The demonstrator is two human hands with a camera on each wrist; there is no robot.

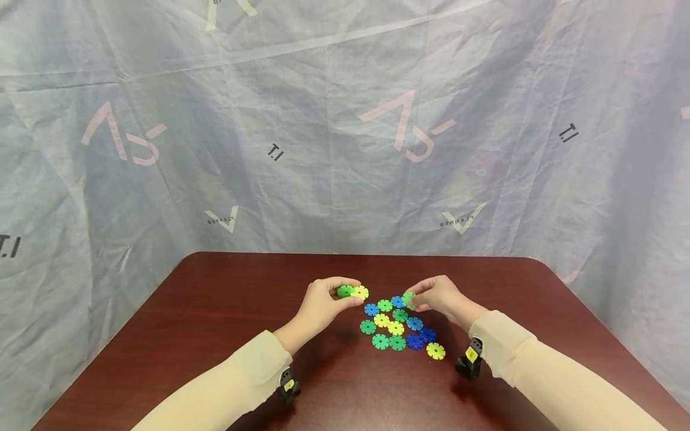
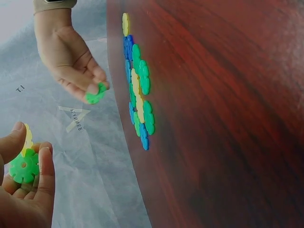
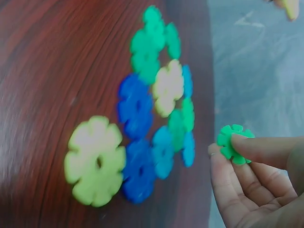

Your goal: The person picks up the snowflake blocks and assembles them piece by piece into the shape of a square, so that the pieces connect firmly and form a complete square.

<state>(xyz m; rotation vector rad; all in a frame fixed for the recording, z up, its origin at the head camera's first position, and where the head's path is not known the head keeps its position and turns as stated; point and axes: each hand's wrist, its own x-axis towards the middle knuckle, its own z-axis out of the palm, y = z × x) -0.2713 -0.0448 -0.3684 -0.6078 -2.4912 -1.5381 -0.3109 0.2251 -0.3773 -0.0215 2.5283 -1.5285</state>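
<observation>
My left hand (image 1: 319, 304) holds a green notched disc (image 2: 23, 167) and a yellow notched disc (image 1: 360, 292) that overlap at their edges, thumb on one side and fingers on the other. Between thumb and fingers, my right hand (image 1: 441, 296) pinches a single bright green notched disc (image 3: 227, 136); the thumb covers part of it. Both hands are raised at the far side of a loose cluster of flower-shaped discs on the table. In that cluster are yellow discs (image 1: 396, 328), dark blue discs (image 3: 135, 105), lighter blue discs (image 1: 414, 323) and green discs (image 1: 380, 342).
The dark red-brown wooden table (image 1: 205, 335) has rounded far corners. Behind it hangs a grey printed cloth (image 1: 302, 179). One yellow disc (image 1: 436, 351) lies at the near right end of the cluster, beside the dark blue ones. A black wrist device (image 1: 470, 358) sits under the right sleeve.
</observation>
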